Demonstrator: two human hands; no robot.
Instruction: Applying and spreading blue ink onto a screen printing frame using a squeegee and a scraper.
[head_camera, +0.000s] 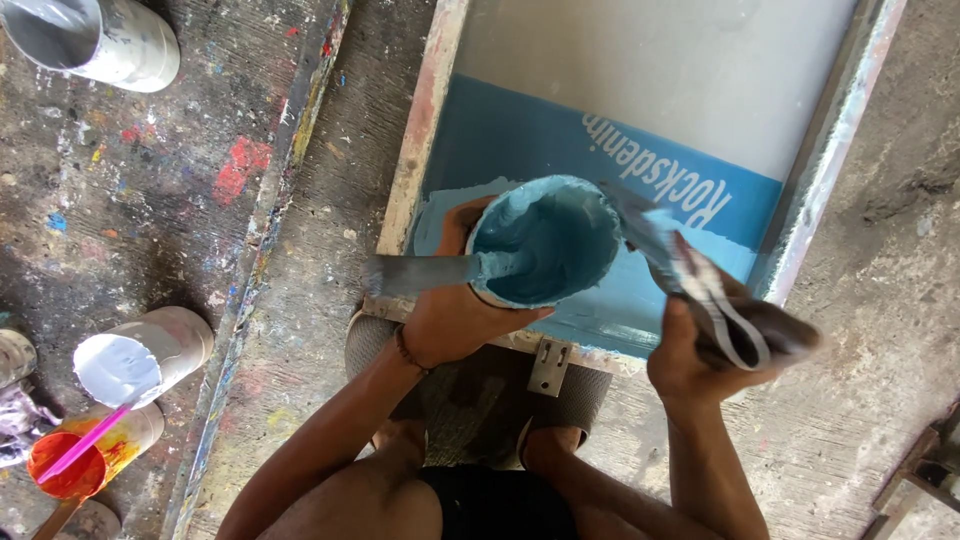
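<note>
Even, soft daylight, no hard shadows; brightest on the pale mesh of the screen frame above the hands. Floor left of the left hand is darker. Motion blur on the right hand and its rag. Blue paint can reasonably sharp. Mild wide-angle bend at edges.

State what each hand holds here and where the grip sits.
The left hand grips the cup of blue paint around its side wall, tilted over the printing screen. The right hand grips a paint-smeared rag at its bunched lower end.
</note>
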